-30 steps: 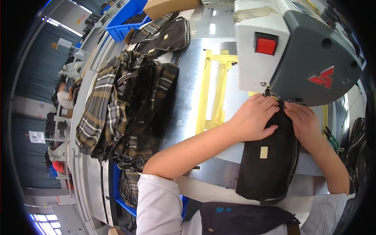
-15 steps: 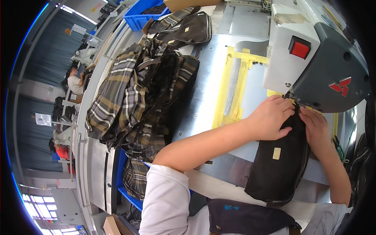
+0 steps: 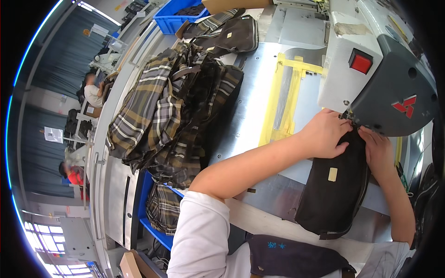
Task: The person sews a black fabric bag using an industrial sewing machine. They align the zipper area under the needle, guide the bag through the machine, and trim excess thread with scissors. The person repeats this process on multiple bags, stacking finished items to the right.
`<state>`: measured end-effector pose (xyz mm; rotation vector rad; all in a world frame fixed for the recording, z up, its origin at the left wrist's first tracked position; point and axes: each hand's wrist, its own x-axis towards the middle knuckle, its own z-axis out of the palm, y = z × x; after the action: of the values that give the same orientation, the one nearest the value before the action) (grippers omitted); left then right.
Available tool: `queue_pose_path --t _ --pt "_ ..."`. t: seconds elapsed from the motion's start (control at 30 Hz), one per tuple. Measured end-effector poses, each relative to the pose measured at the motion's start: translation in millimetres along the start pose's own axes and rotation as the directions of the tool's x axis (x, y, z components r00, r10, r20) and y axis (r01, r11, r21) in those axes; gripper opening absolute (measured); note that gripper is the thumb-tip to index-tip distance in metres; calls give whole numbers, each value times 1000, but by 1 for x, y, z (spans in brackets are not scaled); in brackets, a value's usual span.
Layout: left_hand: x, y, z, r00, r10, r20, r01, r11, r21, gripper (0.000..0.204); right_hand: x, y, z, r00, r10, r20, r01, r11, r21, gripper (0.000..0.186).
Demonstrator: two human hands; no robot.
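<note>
The bare left hand point(image 3: 327, 135) touched the far end of a dark, oblong fabric pouch point(image 3: 333, 197), its length running from a grey-and-white machine point(image 3: 389, 88) toward the wearer; the right hand point(image 3: 379, 150), equally near, touched its right edge; grips unclear.

The zip pouch point(image 3: 331, 204) lies on the metal table point(image 3: 250, 92), its far end at the sewing-machine head point(image 3: 391, 69). To its left sits a fabric heap point(image 3: 146, 99), with a plastic crate point(image 3: 172, 23) behind and a second crate point(image 3: 156, 235) before it, cloth point(image 3: 163, 211) inside.
</note>
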<state>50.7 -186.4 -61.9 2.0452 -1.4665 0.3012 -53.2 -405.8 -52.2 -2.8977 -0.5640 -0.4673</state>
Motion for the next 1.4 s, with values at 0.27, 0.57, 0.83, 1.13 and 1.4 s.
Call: queue_pose_path --t 0.27,0.57,0.83,1.13,1.4 --pt "4 1 -5 996 -47 71 51 997 -53 33 7 -10 -2 989 -14 -150 12 1000 -19 31" --pt "5 7 -5 992 -77 102 77 997 0 28 -1 -18 1 973 160 -166 -187 970 -158 22" --pt "-6 8 -13 970 -239 -51 240 970 19 21 1 -42 16 957 189 -220 -201 979 -36 18" --pt "-21 71 -34 800 -332 500 509 817 -272 35 -71 -94 -22 981 175 -86 -149 958 245 21" --pt "-46 94 -53 675 -233 700 626 683 -376 30 -122 -60 -66 902 349 -254 -341 937 76 23"
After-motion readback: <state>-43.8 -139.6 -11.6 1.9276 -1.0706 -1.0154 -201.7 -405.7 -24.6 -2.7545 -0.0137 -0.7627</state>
